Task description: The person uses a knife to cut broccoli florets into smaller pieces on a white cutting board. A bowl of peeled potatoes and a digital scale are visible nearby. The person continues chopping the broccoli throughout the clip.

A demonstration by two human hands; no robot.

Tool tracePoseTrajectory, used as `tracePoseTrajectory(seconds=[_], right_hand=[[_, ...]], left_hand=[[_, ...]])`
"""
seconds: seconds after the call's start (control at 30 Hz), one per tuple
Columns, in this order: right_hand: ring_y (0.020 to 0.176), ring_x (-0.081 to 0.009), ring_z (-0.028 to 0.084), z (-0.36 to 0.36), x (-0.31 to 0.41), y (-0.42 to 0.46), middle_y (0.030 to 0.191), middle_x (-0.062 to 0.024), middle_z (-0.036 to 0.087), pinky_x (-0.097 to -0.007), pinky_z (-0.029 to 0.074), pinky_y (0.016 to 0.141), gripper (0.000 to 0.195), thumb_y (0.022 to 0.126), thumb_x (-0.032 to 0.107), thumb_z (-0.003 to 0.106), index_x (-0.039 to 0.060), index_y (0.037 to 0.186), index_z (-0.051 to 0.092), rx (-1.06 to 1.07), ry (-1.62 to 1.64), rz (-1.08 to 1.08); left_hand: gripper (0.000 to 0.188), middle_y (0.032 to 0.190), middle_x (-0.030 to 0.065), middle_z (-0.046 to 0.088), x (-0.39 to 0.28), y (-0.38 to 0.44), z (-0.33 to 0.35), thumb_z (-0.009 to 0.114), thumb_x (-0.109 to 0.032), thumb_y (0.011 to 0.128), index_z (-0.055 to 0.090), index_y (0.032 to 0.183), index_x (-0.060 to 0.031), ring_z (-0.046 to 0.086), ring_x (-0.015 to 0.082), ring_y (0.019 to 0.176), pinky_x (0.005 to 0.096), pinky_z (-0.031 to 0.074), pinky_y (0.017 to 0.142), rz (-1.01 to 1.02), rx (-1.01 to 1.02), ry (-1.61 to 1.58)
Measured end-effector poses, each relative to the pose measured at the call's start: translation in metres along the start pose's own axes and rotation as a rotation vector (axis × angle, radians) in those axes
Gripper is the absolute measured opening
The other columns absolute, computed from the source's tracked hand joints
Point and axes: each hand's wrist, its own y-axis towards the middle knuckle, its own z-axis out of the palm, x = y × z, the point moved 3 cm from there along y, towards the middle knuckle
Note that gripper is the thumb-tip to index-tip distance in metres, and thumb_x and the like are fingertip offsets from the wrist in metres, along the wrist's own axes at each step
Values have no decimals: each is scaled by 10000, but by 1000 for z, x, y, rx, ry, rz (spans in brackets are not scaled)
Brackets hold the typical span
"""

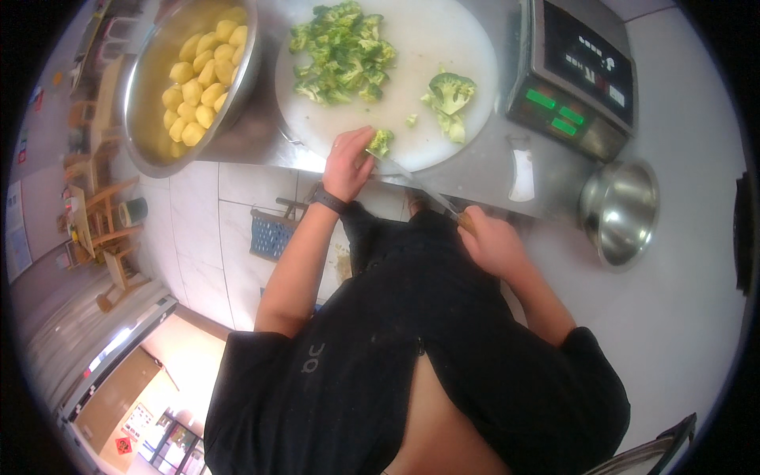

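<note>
At the near edge of a round white cutting board (409,119), the fingers of my left hand (349,160) hold a small broccoli floret (381,141). My right hand (493,240) grips the wooden handle of a kitchen knife (424,189), whose blade tip reaches the floret. A pile of cut broccoli florets (344,56) covers the far left part of the board. To the right lies a larger piece of broccoli (451,98) with its stalk towards me, and a small scrap (411,120) sits left of it.
Left of the board, a large steel bowl (133,101) holds peeled potatoes (202,83). A digital scale (570,83) with lit green displays stands on the right. Nearer are a white-and-metal peeler-like tool (522,169) and a smaller steel bowl (620,214). A blue plastic basket (270,234) is below the counter.
</note>
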Motion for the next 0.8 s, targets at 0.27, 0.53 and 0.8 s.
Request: tracePoseTrajectory(seconds=[0.27,0.53,0.8], right_hand=[[879,-485,670,16,2,15,902,-284,689,-548,524,752,329,981,268,639,24,1151,499,96,45,106],[931,-477,658,2,-36,-12,954,-276,676,-461,515,779,385,972,308,667,1,1177,559,122,422,140],[924,-491,661,5,-15,-17,923,-281,679,-505,516,772,348,977,286,657,11,1161,552,4,444,133]], left_hand=[[588,1352,159,637,10,-3,-5,715,33,783,609,1351,-80,588,377,1233,437,499,1037,-67,60,-55],[526,1329,129,662,13,42,-44,730,-5,809,632,1320,-77,614,346,1192,422,525,990,-9,-156,270],[499,1261,152,651,-6,22,-1,713,-15,832,632,1319,-87,641,349,1101,413,537,960,-19,56,128]])
